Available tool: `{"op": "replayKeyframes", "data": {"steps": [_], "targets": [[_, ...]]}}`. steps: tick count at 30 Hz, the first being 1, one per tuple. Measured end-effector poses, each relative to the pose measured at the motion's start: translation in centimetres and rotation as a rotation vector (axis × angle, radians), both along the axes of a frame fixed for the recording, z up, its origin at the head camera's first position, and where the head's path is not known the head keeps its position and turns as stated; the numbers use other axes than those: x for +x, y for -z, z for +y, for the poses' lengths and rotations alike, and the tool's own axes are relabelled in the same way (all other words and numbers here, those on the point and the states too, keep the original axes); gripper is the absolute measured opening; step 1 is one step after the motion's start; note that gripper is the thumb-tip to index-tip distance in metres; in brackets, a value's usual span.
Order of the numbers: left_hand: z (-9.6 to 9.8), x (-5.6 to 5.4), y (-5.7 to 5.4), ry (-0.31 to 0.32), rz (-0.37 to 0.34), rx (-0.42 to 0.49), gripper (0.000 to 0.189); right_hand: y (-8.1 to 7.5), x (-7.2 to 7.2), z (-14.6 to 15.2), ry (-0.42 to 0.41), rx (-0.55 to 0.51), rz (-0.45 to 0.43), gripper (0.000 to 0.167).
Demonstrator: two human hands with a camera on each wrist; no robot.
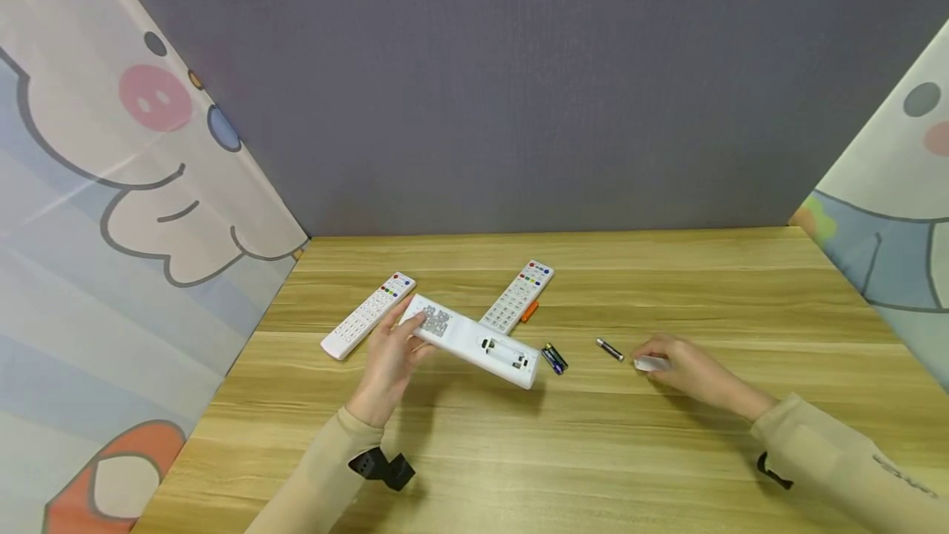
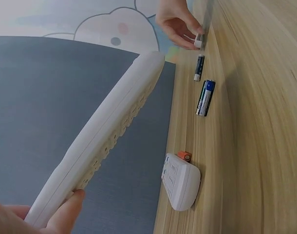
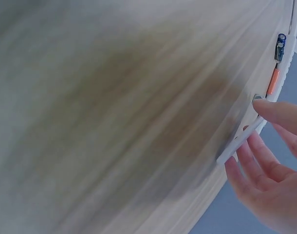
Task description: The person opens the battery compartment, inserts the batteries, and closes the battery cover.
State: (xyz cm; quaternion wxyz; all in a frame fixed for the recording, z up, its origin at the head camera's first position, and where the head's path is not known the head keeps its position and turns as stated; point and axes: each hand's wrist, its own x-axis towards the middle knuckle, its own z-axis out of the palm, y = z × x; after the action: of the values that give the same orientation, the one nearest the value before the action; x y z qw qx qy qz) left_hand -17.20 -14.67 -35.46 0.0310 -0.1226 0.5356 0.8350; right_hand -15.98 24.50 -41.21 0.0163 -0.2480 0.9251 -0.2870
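Note:
My left hand (image 1: 387, 365) grips one end of a white remote control (image 1: 470, 344), held up above the table with its back facing up. Its uncovered battery compartment (image 1: 506, 352) shows metal contacts. In the left wrist view the same remote (image 2: 102, 117) appears edge-on, buttons on its lower side. Off to the right, my right hand (image 1: 685, 365) pinches a small white battery cover (image 1: 651, 363) close over the tabletop. The right wrist view shows this cover (image 3: 240, 141) between thumb and fingers. One dark battery (image 1: 610, 349) lies just left of that hand.
Two more batteries (image 1: 556, 355) lie side by side near the held remote's lower end. A second remote (image 1: 369, 316) lies buttons up at the left, a third remote (image 1: 521, 295) farther back. An orange battery (image 1: 530, 311) rests beside the third. Behind the wooden table (image 1: 667, 287) rises a grey panel (image 1: 549, 89).

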Motion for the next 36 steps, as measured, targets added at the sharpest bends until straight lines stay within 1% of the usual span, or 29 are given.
{"op": "replayKeyframes", "data": {"steps": [8, 12, 16, 20, 24, 27, 31, 33, 36], "targets": [[-0.1, 0.1, -0.1, 0.004, -0.019, -0.011, 0.044, 0.2, -0.2, -0.1, 0.004, 0.018, 0.014, 0.028], [-0.1, 0.1, 0.0, 0.011, -0.017, -0.018, 0.044, 0.4, -0.3, -0.2, -0.008, 0.025, 0.024, 0.028], [-0.1, 0.1, 0.0, 0.013, -0.018, -0.021, 0.045, 0.4, -0.5, -0.1, -0.022, 0.024, 0.014, 0.028], [0.0, 0.1, 0.1, 0.003, -0.023, -0.021, 0.045, 0.3, -0.8, -0.1, -0.052, 0.016, -0.010, 0.026], [0.0, 0.0, 0.2, 0.003, -0.021, -0.027, 0.045, 0.1, -1.0, -0.2, -0.053, 0.008, -0.056, 0.024], [0.1, 0.0, 0.2, 0.001, -0.022, -0.030, 0.044, 0.0, -1.1, -0.2, -0.041, -0.011, -0.098, 0.023], [0.1, 0.0, 0.2, -0.004, -0.024, -0.034, 0.043, -0.2, -1.5, -0.7, -0.007, -0.067, -0.154, 0.025], [0.1, -0.1, 0.3, -0.004, -0.023, -0.036, 0.044, -0.2, -1.8, -1.0, 0.012, -0.091, -0.163, 0.025], [0.1, -0.1, 0.4, -0.003, -0.024, -0.040, 0.044, -0.3, -2.4, -1.4, 0.023, -0.097, -0.155, 0.024]]}}
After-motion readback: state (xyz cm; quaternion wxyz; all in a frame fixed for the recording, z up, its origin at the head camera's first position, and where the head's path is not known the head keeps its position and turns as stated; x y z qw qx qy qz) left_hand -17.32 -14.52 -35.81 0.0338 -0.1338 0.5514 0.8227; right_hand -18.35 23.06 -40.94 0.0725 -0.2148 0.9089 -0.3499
